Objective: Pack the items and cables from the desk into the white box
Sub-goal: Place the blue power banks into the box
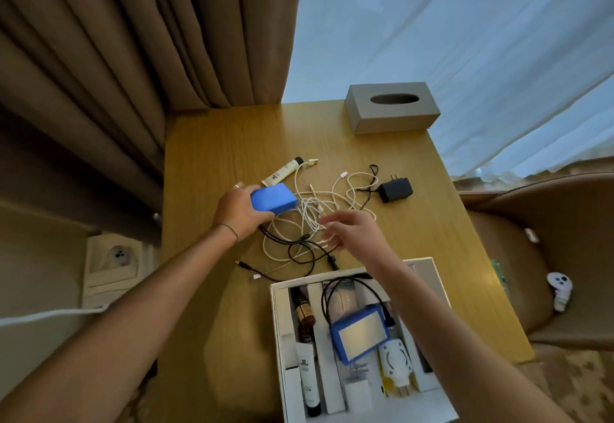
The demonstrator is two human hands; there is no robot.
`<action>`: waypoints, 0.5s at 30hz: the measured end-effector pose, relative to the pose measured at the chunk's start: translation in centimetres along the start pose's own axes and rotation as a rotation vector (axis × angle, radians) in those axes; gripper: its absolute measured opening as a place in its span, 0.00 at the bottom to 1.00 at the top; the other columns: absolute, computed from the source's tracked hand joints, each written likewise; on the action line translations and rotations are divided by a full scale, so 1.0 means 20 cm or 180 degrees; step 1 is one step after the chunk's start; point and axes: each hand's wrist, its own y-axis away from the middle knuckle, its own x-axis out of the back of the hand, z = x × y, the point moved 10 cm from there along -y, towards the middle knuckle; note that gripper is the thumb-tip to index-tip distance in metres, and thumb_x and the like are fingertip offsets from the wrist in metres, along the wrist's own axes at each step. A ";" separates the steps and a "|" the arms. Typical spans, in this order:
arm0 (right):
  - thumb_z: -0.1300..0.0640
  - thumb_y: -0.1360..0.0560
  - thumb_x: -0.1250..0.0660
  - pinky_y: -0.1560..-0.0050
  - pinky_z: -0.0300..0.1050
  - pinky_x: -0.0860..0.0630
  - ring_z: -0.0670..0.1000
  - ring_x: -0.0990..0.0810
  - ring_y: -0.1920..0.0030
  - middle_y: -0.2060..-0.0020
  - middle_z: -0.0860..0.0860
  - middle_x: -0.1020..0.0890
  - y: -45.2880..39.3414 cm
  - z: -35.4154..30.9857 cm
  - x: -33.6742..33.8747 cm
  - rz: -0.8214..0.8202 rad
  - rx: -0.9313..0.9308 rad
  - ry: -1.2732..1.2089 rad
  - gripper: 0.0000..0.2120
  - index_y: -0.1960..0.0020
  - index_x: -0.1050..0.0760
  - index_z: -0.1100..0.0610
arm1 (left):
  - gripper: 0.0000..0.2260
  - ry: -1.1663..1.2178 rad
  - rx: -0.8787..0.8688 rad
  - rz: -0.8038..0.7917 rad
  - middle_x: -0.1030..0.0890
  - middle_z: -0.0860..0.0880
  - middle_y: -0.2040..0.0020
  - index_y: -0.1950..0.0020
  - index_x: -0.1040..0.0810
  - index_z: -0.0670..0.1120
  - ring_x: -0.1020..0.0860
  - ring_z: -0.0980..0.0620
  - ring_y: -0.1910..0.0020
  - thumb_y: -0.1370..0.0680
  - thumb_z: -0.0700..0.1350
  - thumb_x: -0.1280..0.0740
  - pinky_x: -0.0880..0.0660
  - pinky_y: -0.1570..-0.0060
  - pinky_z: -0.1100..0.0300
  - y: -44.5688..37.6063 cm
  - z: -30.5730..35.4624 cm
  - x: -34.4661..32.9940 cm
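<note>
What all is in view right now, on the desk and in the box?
Wooden desk: one, tan, centre.
Grey tissue box: one, desk's far edge.
Cream tube with black cap: one, beyond the blue block.
Blue rectangular block: one, on the desk under the left hand.
Tangled cables: several, white and black, mid-desk.
Black plug adapter: one, right of the cables.
White cardboard box: one, open, near edge; holds a blue-framed device, black cable, white plug, tubes and bottles.
Wall socket: one, cream, left.
Left hand: on the block.
Right hand: open, over the cables.
</note>
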 end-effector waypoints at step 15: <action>0.44 0.18 0.39 0.39 0.51 0.21 0.57 0.15 0.45 0.45 0.57 0.14 0.27 -0.49 -0.28 -0.1468 0.0968 -0.0566 0.21 0.32 0.24 0.56 | 0.30 0.1597 -0.0383 0.1089 0.23 0.51 0.42 0.33 0.24 0.47 0.23 0.54 0.44 0.31 0.57 0.23 0.20 0.48 0.55 0.63 0.53 0.68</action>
